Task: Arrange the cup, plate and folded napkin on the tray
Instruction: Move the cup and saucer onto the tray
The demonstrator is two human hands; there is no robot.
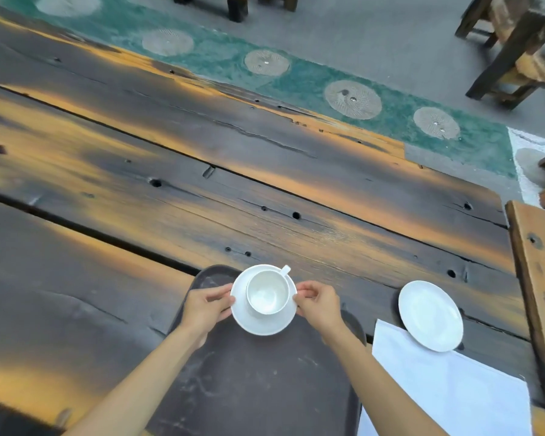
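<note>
Wood: dark weathered table [114,215], planks running left to right, orange worn streaks.
Tray: dark tray [258,385] on the table's near edge, straight below the camera; scuffed surface, far corner rounded.
Left hand: left hand [206,305] pinches the left rim of the saucer [265,324], thumb on top, fingers curled beneath.
Saucer: white, at the tray's far end; whether it rests on the tray or is just lifted, cannot tell.
Cup: white cup [267,292] sits upright on the saucer, empty, handle pointing away and to the right.
Right hand: right hand [318,305] pinches the saucer's right rim, mirroring the left; hands apart, saucer between them.
Napkin: white napkin [447,382] lies flat on the table just right of the tray, long axis running from near the plate toward the near right; its near left corner seems to meet the tray's edge.
Plate: white plate [431,315] on the table right of the tray, its near edge overlapping the napkin's far corner.
Key relation: plate and napkin both lie to the right of the hands, so the right hand is the nearer one; the plate likely has to come off the napkin first.
Stage: cup set about placed; plate and napkin not yet on the tray.
</note>
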